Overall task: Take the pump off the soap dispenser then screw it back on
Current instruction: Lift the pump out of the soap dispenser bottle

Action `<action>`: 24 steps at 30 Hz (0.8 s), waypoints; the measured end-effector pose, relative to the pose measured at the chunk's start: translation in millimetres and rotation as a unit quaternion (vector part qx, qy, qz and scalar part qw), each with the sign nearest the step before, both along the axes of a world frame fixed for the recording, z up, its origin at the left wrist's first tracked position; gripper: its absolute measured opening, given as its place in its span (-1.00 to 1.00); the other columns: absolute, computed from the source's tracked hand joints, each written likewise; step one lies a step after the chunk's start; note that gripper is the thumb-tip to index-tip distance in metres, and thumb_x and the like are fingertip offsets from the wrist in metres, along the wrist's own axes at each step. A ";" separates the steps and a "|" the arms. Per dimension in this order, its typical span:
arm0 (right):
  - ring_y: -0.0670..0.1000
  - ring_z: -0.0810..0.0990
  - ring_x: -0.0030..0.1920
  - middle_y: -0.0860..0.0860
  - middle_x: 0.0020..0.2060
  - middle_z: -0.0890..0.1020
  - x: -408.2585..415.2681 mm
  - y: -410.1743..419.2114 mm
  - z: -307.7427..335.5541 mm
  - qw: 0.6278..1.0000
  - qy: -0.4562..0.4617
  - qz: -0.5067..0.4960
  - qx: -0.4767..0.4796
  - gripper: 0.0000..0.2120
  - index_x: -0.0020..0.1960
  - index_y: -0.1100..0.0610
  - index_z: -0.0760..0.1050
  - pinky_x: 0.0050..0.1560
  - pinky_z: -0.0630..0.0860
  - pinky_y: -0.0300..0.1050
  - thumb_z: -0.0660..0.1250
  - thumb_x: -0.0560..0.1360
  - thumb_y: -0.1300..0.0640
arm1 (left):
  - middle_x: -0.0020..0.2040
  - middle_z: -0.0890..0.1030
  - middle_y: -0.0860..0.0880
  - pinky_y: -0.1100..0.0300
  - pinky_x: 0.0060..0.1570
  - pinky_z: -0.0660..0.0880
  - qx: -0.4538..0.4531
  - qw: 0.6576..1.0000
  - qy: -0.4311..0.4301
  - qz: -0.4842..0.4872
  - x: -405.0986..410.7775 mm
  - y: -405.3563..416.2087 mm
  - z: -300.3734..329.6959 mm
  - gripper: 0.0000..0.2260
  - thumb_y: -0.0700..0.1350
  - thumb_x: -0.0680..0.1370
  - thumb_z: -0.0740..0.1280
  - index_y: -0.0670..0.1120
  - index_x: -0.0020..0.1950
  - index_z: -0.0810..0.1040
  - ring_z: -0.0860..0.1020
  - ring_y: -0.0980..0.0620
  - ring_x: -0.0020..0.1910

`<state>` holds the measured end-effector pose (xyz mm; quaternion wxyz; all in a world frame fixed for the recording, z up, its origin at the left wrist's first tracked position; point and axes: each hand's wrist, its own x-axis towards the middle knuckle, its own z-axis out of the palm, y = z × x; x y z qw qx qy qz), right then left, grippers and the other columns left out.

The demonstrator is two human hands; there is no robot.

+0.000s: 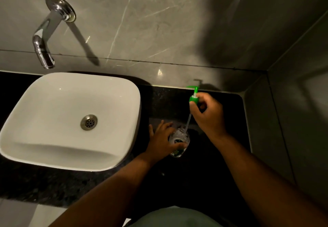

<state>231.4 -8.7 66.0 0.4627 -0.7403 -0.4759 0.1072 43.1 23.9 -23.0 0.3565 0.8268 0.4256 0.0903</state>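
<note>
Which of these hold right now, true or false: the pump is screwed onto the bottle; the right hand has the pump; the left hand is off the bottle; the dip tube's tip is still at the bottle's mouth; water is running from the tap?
1. The pump is screwed onto the bottle. False: it is lifted clear, its green collar well above the neck.
2. The right hand holds the pump. True.
3. The left hand is off the bottle. False: it grips the bottle, which stands on the dark counter.
4. The dip tube reaches down to the bottle's mouth. True, its lower end is at the opening.
5. Water runs from the tap. False: no stream shows, and the basin looks dry.
</note>
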 end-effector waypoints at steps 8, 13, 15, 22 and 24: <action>-0.05 0.61 -0.17 0.01 -0.13 0.65 -0.9 -5.8 3.4 0.998 0.039 -0.026 0.037 -0.70 0.16 0.04 0.56 -0.19 0.59 -0.15 0.34 0.49 -0.06 | 0.46 0.32 0.13 -0.18 0.37 -0.39 -0.006 1.000 -0.013 0.008 -0.5 -4.3 2.8 -0.26 0.54 0.23 0.28 0.14 0.27 0.49 0.04 0.09 0.51; -0.20 0.54 -0.25 -0.09 -0.20 0.60 3.8 3.6 15.2 0.996 0.039 -0.039 0.072 -0.75 0.14 -0.02 0.53 -0.24 0.44 -0.42 0.35 0.48 -0.01 | 0.45 0.33 0.14 -0.11 0.34 -0.44 -0.004 1.000 -0.018 0.011 -0.8 -4.9 1.1 -0.30 0.53 0.23 0.30 0.16 0.23 0.50 0.04 0.13 0.50; -0.13 0.58 -0.17 -0.01 -0.12 0.64 0.9 -0.4 7.9 0.998 0.026 -0.020 0.047 -0.71 0.17 0.05 0.54 -0.17 0.51 -0.31 0.33 0.49 -0.03 | 0.46 0.32 0.15 -0.11 0.34 -0.45 -0.005 1.000 -0.020 0.011 -1.6 -5.3 -0.2 -0.29 0.55 0.23 0.28 0.16 0.24 0.49 0.04 0.13 0.50; -0.40 0.55 -0.08 -0.26 -0.14 0.58 -31.3 -39.7 -35.9 0.991 0.091 0.039 -0.096 -0.74 0.09 -0.10 0.51 -0.16 0.44 -0.55 0.44 0.42 0.05 | 0.46 0.29 0.19 -0.04 0.31 -0.48 -0.014 1.000 -0.022 0.009 -2.7 -5.7 -10.1 -0.32 0.55 0.26 0.27 0.23 0.27 0.43 0.03 0.18 0.49; -0.46 0.51 -0.08 -0.28 -0.19 0.55 -37.1 -46.1 -41.4 0.984 0.115 0.036 -0.133 -0.72 -0.06 -0.20 0.46 -0.21 0.42 -0.57 0.48 0.40 0.11 | 0.46 0.30 0.20 -0.04 0.31 -0.47 -0.025 0.999 -0.029 0.017 -2.4 -8.2 -9.9 -0.38 0.54 0.27 0.28 0.29 0.23 0.42 0.03 0.19 0.49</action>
